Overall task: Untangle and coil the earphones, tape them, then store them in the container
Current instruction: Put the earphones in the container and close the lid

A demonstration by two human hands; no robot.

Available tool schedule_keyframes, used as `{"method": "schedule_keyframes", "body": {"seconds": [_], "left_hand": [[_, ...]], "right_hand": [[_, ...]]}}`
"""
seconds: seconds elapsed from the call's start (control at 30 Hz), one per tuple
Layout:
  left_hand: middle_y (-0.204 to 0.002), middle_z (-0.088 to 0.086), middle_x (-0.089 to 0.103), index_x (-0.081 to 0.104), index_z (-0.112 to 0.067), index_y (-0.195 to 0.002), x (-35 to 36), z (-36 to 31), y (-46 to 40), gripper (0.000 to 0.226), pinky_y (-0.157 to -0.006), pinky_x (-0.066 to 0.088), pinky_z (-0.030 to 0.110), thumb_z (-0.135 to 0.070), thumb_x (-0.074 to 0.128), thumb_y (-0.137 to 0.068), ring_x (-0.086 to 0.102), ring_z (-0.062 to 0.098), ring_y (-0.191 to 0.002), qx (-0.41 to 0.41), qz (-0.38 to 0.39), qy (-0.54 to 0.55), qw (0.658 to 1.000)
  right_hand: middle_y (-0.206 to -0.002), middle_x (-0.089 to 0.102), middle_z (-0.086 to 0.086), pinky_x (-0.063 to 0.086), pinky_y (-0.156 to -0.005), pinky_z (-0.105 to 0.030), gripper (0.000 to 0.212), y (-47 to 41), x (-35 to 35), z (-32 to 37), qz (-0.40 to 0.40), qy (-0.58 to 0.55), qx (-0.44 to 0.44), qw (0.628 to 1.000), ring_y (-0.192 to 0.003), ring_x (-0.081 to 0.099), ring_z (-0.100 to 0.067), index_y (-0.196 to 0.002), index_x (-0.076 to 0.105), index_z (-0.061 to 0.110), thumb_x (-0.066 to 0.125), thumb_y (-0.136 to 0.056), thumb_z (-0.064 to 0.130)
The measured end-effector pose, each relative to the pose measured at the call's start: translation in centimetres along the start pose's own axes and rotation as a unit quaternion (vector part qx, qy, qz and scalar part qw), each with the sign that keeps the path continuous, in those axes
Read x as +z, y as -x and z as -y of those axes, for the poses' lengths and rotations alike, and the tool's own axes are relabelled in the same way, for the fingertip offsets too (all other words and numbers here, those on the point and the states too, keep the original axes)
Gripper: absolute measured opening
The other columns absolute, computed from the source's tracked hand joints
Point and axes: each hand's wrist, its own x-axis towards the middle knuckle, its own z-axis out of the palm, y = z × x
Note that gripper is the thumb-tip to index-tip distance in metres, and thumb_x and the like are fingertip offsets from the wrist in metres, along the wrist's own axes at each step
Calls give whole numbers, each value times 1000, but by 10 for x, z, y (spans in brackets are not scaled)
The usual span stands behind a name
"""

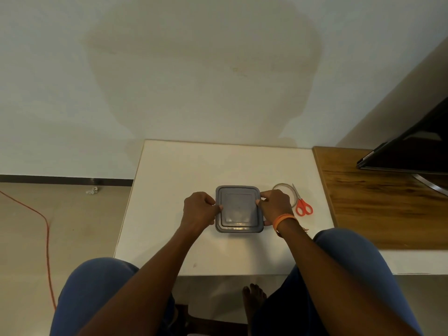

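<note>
A square grey container (238, 209) with its grey lid on sits in the middle of the white table (169, 170). My left hand (200, 209) grips its left edge, thumb on the lid. My right hand (275, 206), with an orange band at the wrist, grips the right edge, thumb and fingers on the lid's rim. The earphones are not visible; the lid hides the inside. A clear tape roll (287, 190) lies just right of my right hand, partly hidden by it.
Red-handled scissors (301, 202) lie beside the tape roll on the table's right. A wooden surface (378, 207) with a dark screen (412, 146) adjoins the table on the right. An orange cable (46, 229) runs across the floor at left. My knees frame the table's near edge.
</note>
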Motion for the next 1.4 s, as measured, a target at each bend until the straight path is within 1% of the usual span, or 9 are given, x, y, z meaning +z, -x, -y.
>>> {"method": "schedule_keyframes", "body": {"seconds": [0.17, 0.3, 0.5, 0.57, 0.83, 1.03, 1.13, 1.23, 1.4], "left_hand": [[-79, 15, 71, 66, -3, -81, -4, -3, -9, 19, -68, 62, 40, -14, 81, -79, 72, 28, -70, -17, 31, -6, 999], [-91, 19, 69, 61, 0, -99, -6, -5, -17, 34, -60, 61, 34, -9, 83, -76, 72, 29, -74, -75, 60, 39, 995], [-85, 21, 72, 69, 6, -87, -8, -5, -26, 20, -66, 63, 39, -2, 82, -75, 73, 31, -74, -101, 91, 72, 988], [-82, 20, 72, 69, 4, -81, -7, -5, -28, 15, -68, 63, 40, -1, 82, -75, 73, 31, -72, -103, 87, 66, 989], [-77, 19, 71, 67, 4, -78, -4, -6, -30, 15, -69, 63, 42, -1, 82, -75, 73, 30, -66, -110, 73, 61, 989], [-74, 17, 71, 69, 9, -89, -14, -7, -34, 25, -63, 62, 36, -1, 84, -71, 71, 25, -62, -94, 110, 42, 989], [-89, 15, 72, 62, -8, -108, -24, -9, -41, 45, -58, 59, 32, -8, 86, -71, 72, 24, -77, -84, 168, 19, 982], [-95, 14, 71, 68, -4, -100, -26, -8, -46, 30, -62, 61, 34, -23, 81, -80, 71, 25, -80, -56, 133, 56, 988], [-84, 18, 72, 72, 4, -89, -20, -1, -46, 19, -62, 62, 34, -14, 77, -83, 72, 25, -68, -64, 73, 91, 991]], "right_hand": [[-99, 71, -10, 60, -68, -46, 31, -2, 2, -1, 10, 19, 4, 1000, -82, 68, -28, -117, 68, 17, 66, -87, 26], [-97, 71, -10, 61, -63, -46, 31, -5, 0, -2, 17, -6, 27, 999, -77, 69, -28, -116, 68, 16, 69, -85, 20], [-84, 70, -18, 60, -58, -49, 9, -10, -10, 5, 52, -73, 78, 993, -70, 70, -36, -85, 69, 7, 76, -79, 8], [-82, 70, -18, 60, -58, -49, 14, -12, -12, 8, 61, -83, 91, 990, -68, 70, -36, -75, 64, 12, 76, -78, 6], [-81, 70, -17, 60, -58, -49, 13, -11, -12, 10, 62, -91, 97, 989, -67, 70, -34, -79, 64, 9, 77, -78, 8], [-79, 71, -17, 60, -59, -48, 11, -13, -12, 12, 64, -77, 94, 990, -64, 71, -34, -81, 68, 5, 77, -78, 8], [-78, 71, -16, 60, -60, -46, 10, -11, -9, 13, 71, -67, 75, 992, -65, 71, -33, -80, 69, 6, 78, -77, 8], [-80, 71, -16, 61, -61, -45, 10, -9, -7, 15, 79, -58, 64, 993, -67, 71, -32, -83, 70, 6, 78, -77, 8], [-79, 72, -15, 61, -62, -43, 9, -10, -7, 16, 80, -51, 61, 994, -67, 71, -31, -76, 69, 10, 78, -78, 10]]}}
